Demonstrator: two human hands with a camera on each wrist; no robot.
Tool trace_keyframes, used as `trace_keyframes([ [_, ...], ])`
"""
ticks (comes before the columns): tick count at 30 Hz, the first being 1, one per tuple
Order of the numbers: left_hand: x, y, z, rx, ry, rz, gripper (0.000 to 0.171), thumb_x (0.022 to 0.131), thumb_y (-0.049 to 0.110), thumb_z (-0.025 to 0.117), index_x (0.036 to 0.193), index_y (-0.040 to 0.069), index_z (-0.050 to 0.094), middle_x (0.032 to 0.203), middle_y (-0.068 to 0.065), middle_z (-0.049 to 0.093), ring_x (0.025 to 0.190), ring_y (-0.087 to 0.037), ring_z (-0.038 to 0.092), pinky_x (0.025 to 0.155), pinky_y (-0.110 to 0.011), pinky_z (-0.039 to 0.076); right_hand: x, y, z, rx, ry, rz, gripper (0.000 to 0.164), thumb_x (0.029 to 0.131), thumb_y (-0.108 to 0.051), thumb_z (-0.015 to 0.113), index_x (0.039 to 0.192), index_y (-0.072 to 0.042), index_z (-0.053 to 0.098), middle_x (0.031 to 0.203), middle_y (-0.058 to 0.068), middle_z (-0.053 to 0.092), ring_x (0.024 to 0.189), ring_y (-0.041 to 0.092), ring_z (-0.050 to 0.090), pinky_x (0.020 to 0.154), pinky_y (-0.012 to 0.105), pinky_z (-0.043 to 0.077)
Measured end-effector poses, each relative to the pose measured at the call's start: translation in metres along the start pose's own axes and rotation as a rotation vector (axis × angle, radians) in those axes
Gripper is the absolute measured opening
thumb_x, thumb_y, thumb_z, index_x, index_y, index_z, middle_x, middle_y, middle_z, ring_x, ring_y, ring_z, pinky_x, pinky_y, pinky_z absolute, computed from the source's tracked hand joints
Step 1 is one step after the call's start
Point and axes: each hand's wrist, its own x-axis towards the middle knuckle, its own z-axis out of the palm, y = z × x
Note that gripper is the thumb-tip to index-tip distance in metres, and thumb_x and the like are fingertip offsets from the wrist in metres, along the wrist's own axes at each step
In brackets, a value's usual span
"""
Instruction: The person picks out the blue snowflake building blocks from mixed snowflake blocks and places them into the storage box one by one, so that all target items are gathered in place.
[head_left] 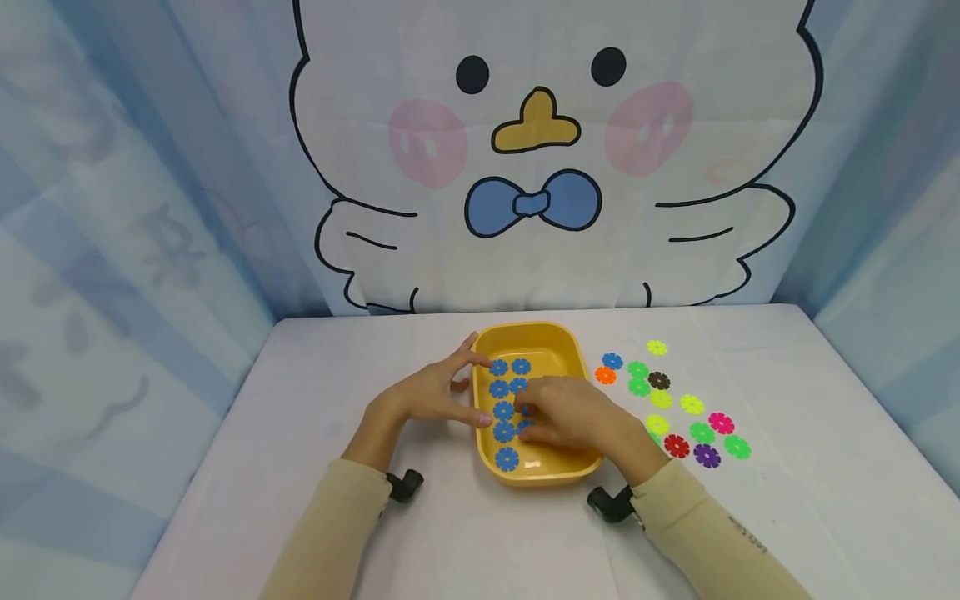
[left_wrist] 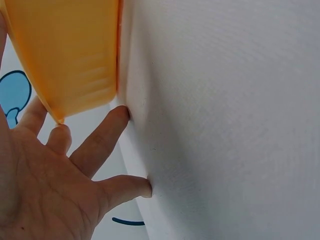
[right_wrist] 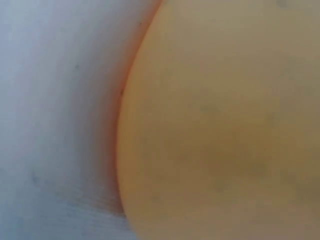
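A yellow tray [head_left: 558,471] stands on the table with blue notched flower-shaped discs [head_left: 507,458] in two columns along its left side. At its left rim my left hand [head_left: 431,392] holds the tray, thumb and forefinger over the edge. In the left wrist view the other fingers of that hand [left_wrist: 55,185] are spread against the tray's outside [left_wrist: 70,60] and the tabletop. Inside the tray, my right hand [head_left: 573,412] reaches down with curled fingers at a blue disc [head_left: 524,427] in the right column. The right hand partly hides this disc. The right wrist view shows only the blurred tray wall [right_wrist: 210,125].
Loose discs in several colours, such as red [head_left: 677,446], purple [head_left: 707,456] and yellow [head_left: 692,404], lie scattered right of the tray. The table [head_left: 480,542] has a white cloth. A curtain with a cartoon face [head_left: 536,267] hangs behind it.
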Motion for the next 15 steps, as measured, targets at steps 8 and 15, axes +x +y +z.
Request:
trace_keyframes([
  [8,-0.001,-0.001,0.001,0.021,0.005,-0.019,0.093,0.069,0.062,0.089,0.148,0.036,0.047,0.171,0.021,-0.007,0.137,-0.031,0.055,0.117,-0.055,0.04,-0.005,0.007,-0.006,0.211,0.203,-0.061,0.025,0.095,-0.028,0.075,0.116,-0.015,0.073,0.108,-0.001,0.069,0.103,0.018,0.062,0.096,0.038,0.057],
  [15,0.001,0.0,0.002,0.021,0.016,-0.022,0.092,0.071,0.058,0.09,0.149,0.037,0.046,0.17,0.023,-0.007,0.137,-0.03,0.055,0.117,-0.053,0.041,-0.006,0.019,-0.017,0.192,0.401,-0.203,0.02,0.09,-0.015,0.08,0.109,-0.013,0.074,0.106,0.003,0.066,0.097,0.023,0.064,0.09,0.038,0.059],
])
